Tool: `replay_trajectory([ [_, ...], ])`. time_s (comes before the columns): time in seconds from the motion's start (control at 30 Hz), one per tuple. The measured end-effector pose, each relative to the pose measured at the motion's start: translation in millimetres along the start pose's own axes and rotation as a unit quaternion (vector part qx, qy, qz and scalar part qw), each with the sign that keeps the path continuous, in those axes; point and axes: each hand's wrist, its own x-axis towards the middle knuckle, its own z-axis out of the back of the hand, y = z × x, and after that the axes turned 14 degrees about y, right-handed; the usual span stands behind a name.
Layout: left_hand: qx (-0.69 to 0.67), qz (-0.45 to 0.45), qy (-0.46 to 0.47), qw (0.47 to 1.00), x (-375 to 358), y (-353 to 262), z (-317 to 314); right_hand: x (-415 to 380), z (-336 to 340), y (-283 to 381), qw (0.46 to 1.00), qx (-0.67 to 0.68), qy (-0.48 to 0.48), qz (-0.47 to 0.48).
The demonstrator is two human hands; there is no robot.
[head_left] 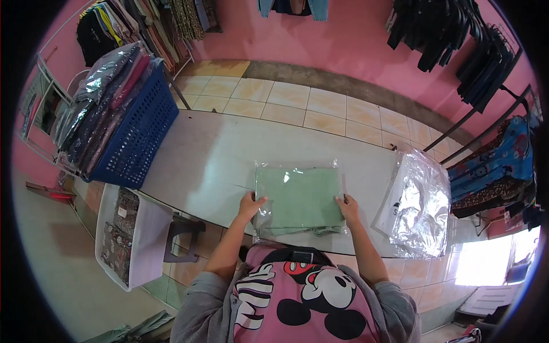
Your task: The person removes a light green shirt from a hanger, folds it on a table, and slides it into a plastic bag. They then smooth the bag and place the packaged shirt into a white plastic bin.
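Note:
A folded light green garment (300, 197) lies flat inside a clear plastic bag (266, 230) near the front edge of the table. On the bag's left edge, my left hand (250, 206) is closed, thumb on top of the plastic. My right hand (348, 208) grips the opposite edge in the same way, its fingers partly hidden. The plastic extends a little past the cloth on the sides. Further right on the tabletop rests a stack of clear plastic bags (420, 206).
The pale table (206, 148) carries a blue basket (137, 123) of bagged clothes at its left end. Below it stands a white bin (151, 240) with patterned fabric, beside a dark stool (186, 234). Dark clothes (434, 28) hang at back right, patterned clothes (497, 166) at right.

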Motion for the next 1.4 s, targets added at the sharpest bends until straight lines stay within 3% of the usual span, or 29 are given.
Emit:
replay_trajectory([
  [0.07,-0.037,0.042,0.166,0.984,0.4,-2.6,7.8,-6.5,0.8,1.9,0.996,0.065,0.045,-0.036],
  [0.1,-0.075,0.026,0.153,0.985,-5.2,-3.0,8.8,-11.7,0.1,3.1,0.985,0.126,0.095,-0.076],
  [0.13,-0.072,0.020,0.152,0.986,-10.1,-2.8,11.4,-18.3,-2.2,3.8,0.985,0.129,0.091,-0.071],
  [0.2,-0.201,0.036,0.177,0.963,-19.4,2.2,19.2,-37.5,-9.8,10.3,0.968,0.205,0.103,-0.105],
  [0.23,-0.258,0.089,0.203,0.940,-21.2,8.7,23.8,-46.0,-15.8,14.1,0.968,0.206,0.102,-0.103],
  [0.33,-0.317,0.117,0.251,0.907,-41.9,23.1,43.9,-74.2,-43.8,31.5,0.943,0.300,0.106,-0.094],
  [0.5,-0.297,0.079,0.240,0.921,-80.5,58.4,87.0,-112.9,-110.3,48.6,0.890,0.408,0.166,-0.113],
  [0.53,-0.303,0.050,0.236,0.922,-86.6,75.9,95.7,-120.7,-126.0,50.7,0.890,0.401,0.185,-0.116],
  [0.6,-0.311,0.067,0.210,0.925,-106.7,84.5,129.7,-134.6,-158.7,62.4,0.898,0.403,0.154,-0.089],
  [0.73,-0.334,0.089,0.183,0.920,-141.2,122.5,188.4,-152.3,-224.1,90.1,0.904,0.376,0.181,-0.090],
  [0.8,-0.367,0.030,0.161,0.916,-156.4,139.3,212.7,-153.7,-254.5,100.0,0.904,0.378,0.183,-0.080],
  [1.0,-0.374,0.044,0.119,0.919,-179.4,166.3,276.1,-157.1,-313.5,161.7,0.901,0.332,0.269,-0.072],
  [1.13,-0.422,0.072,0.062,0.901,-191.9,172.0,301.3,-137.7,-344.9,169.5,0.905,0.314,0.283,-0.041],
  [1.2,-0.399,0.036,0.040,0.916,-192.8,181.1,318.8,-139.0,-359.3,190.9,0.893,0.335,0.298,-0.041],
  [1.27,-0.401,0.059,0.043,0.913,-192.7,183.2,341.2,-140.3,-377.6,198.7,0.880,0.330,0.339,-0.041],
  [1.4,-0.398,0.097,0.036,0.912,-194.2,187.1,387.9,-147.9,-420.8,204.8,0.880,0.341,0.329,-0.037],
])
